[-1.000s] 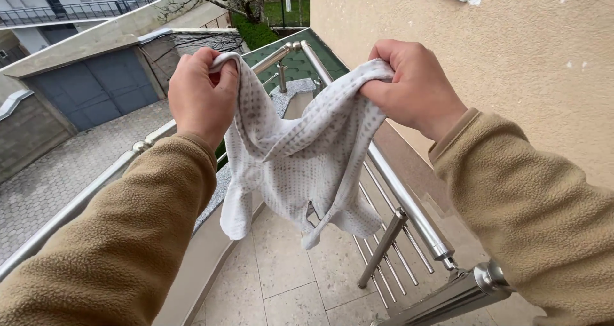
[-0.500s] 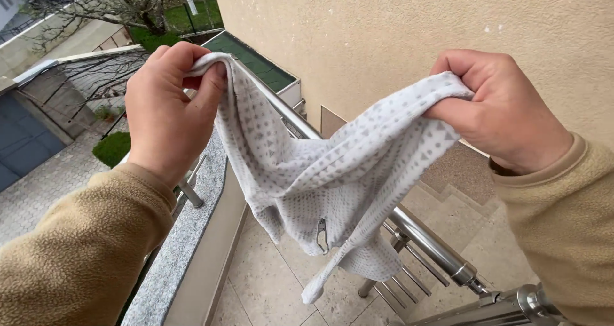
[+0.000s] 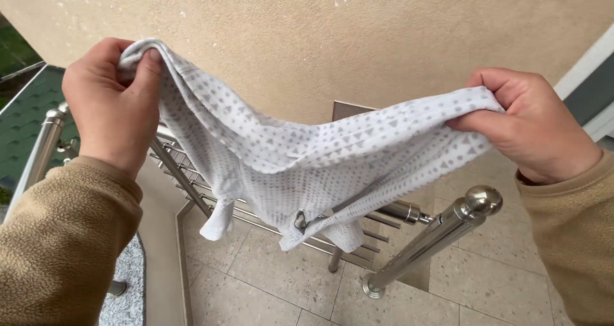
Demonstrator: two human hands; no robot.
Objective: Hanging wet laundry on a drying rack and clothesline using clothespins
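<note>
Cloth (image 3: pixel 307 166), white with small grey triangles and dots, hangs stretched between both hands in the head view, held up in the air in front of a beige rendered wall (image 3: pixel 320 38). Its top edge sags in a shallow curve from one grip to the other, and the loose lower part drapes down in folds, with a small loop or tag showing near the bottom edge. Left hand (image 3: pixel 115 105) is closed around the cloth's upper left corner, thumb pressed on top of the bunched fabric, the back of the hand towards the camera. Right hand (image 3: pixel 531 124) is closed on the opposite end, the cloth pinched between thumb and curled fingers. Both arms wear tan fleece sleeves (image 3: pixel 57 249). Below and behind the cloth runs a steel railing (image 3: pixel 396 211) with thin horizontal bars; part of it is hidden by the hanging fabric. A slanted steel post (image 3: pixel 435 236) with a ball cap rises just under the right hand, apart from it. Speckled stone floor tiles (image 3: pixel 275 287) lie beneath, and a green roof (image 3: pixel 25 115) shows at far left.
</note>
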